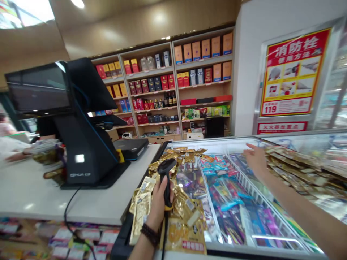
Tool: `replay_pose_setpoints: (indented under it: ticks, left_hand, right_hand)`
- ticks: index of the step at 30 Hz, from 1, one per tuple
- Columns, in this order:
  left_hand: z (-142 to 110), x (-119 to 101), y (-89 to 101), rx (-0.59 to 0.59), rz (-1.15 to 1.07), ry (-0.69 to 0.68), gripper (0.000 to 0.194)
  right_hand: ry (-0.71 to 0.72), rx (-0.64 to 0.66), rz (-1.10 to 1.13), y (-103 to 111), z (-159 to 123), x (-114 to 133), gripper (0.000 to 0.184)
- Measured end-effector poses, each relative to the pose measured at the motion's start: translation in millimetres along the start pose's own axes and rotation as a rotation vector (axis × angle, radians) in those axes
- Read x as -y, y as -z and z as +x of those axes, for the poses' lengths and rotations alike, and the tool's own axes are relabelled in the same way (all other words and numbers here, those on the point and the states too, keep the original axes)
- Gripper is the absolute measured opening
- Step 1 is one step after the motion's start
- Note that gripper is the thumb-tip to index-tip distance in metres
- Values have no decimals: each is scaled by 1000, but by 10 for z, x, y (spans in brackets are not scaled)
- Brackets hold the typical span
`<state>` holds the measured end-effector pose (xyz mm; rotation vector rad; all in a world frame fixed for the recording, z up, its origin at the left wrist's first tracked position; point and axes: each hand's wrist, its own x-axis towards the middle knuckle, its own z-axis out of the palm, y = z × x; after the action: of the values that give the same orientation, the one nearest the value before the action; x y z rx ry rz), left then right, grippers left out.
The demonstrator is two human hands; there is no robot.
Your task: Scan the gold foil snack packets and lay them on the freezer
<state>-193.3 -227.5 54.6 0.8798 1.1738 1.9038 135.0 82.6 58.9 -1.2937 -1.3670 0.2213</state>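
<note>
My left hand (159, 198), with a dark bead bracelet on the wrist, is wrapped round the handle of a black and yellow barcode scanner (166, 169). Its cord hangs down past my forearm. Around and under it lie loose gold foil packets (142, 207) on the glass top of a chest freezer. Over the glass to the right, my right hand (255, 160) reaches forward with fingers stretched out and nothing in them. Just right of that hand, a spread pile of gold packets (295, 173) rests on the glass, partly behind my forearm.
Wrapped ice creams (227, 195) and white wire dividers show through the glass. Left of the freezer, a white counter (108, 204) carries a black register (89, 130). Behind stand shelves of boxed bottles (151, 85). Another person's hand (17, 156) is at the far left.
</note>
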Motion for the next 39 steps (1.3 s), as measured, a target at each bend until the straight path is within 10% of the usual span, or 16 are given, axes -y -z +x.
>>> replay_pose_setpoints:
  ticks: [8,11,14,18,24,29,33,39]
  left_hand:
    - [22,1,20,-52,-51,-51,85]
    - [28,15,12,-57,-54,-60,81]
    - [40,40,0,-54,-64,-43,81]
    - [51,56,-15,-44,-76,-33,81]
    - [-5,37,-49,72,-10,5,78]
    - [-66,30,-84,199,86,24,73]
    - [-67,23,-117,250,102,51,73]
    - [30,16,-229,367,122,85,70]
  right_hand:
    - [-8,748,387,-1386,-1502,1303,55]
    - [334,772,143,-1534,-1859,1640,72]
    - [669,747,-54,-1517,-1968,1839,49]
    - [786,850,-196,-1424,-1898,1822,32]
    - [396,772,-314,-1150,-1626,1117,33]
    - [-51,550,342,-931,-1335,566,19]
    - [-381,526,841,-829,-1270,441,28]
    - [-506,557,940,-742,-1272,508,24]
